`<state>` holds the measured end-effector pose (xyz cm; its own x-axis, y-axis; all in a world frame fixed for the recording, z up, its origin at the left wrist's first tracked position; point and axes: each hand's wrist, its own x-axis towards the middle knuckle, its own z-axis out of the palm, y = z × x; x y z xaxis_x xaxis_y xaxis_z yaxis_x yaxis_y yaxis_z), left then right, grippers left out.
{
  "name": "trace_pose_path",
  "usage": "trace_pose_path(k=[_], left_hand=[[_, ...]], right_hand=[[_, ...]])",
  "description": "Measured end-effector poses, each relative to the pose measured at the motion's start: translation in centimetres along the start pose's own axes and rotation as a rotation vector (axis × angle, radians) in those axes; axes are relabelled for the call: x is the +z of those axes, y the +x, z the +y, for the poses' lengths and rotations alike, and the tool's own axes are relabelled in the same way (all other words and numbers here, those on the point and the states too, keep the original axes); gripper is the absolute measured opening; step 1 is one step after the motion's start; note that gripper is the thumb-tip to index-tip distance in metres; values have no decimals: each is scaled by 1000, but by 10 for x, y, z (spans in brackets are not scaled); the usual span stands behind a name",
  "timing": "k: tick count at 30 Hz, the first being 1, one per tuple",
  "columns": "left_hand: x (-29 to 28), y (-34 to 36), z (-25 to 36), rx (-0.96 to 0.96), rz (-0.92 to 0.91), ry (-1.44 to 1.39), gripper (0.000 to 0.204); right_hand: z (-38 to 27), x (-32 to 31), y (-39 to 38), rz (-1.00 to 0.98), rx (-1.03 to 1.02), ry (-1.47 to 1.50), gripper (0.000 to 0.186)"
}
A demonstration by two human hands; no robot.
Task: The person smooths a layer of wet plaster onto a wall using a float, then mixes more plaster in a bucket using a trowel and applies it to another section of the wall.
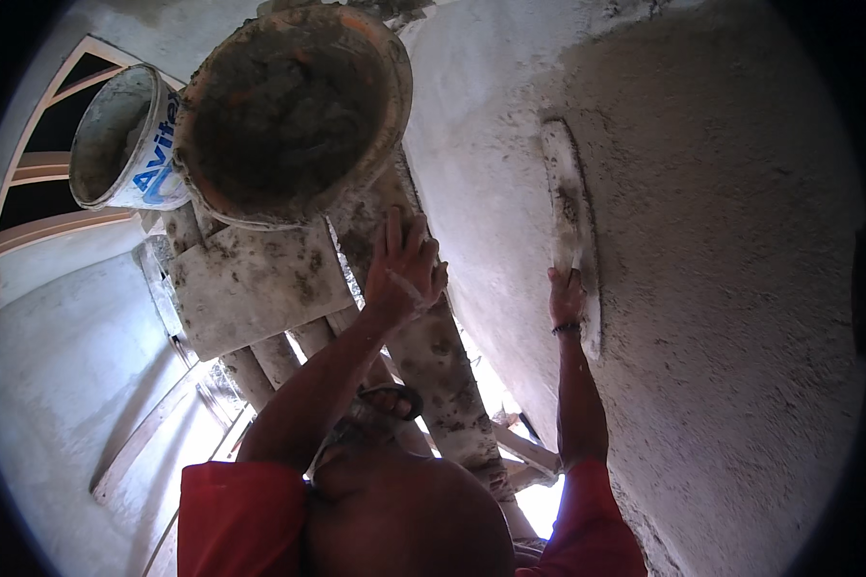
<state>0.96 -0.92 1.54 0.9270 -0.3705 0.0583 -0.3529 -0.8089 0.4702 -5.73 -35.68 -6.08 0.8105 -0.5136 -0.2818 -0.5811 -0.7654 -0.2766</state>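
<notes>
On the far left, a pale wall point(48, 337) is curving along the rim of the view, and above it a window frame point(58, 234) is enclosing dark openings. Just right of the frame, a white bucket point(164, 165) with blue lettering is leaning, its mouth facing up and left. Beside it, a large tub point(401, 91) is sitting with its rim caked in grey, and wet-looking mortar point(289, 125) is lying inside. Below both, a stained board point(255, 288) is resting across some poles point(247, 375). Farther right, a long plank point(443, 375) is running down past the board, and the left hand point(404, 267) is resting over it, just below the tub, fingers slightly bent; its palm is facing away, so I cannot tell whether it is gripping. Below that hand, a sandalled foot point(390, 399) is showing. On the right, the right hand point(566, 300), with a dark bracelet point(567, 328) at the wrist, is closing around the lower part of a long float point(570, 207). The float is standing nearly upright against a plastered wall point(722, 240), which is looking darker and rougher to its right, paler to its left.
</notes>
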Motion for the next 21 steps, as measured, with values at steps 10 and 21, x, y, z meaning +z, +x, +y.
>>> trace_pose_path(k=[10,21], left_hand=[[4,-2,-3,22,52,18,35],[1,-4,0,6,24,16,39]], right_hand=[[-93,-46,53,164,-119,74,76],[4,-28,3,108,-56,27,62]])
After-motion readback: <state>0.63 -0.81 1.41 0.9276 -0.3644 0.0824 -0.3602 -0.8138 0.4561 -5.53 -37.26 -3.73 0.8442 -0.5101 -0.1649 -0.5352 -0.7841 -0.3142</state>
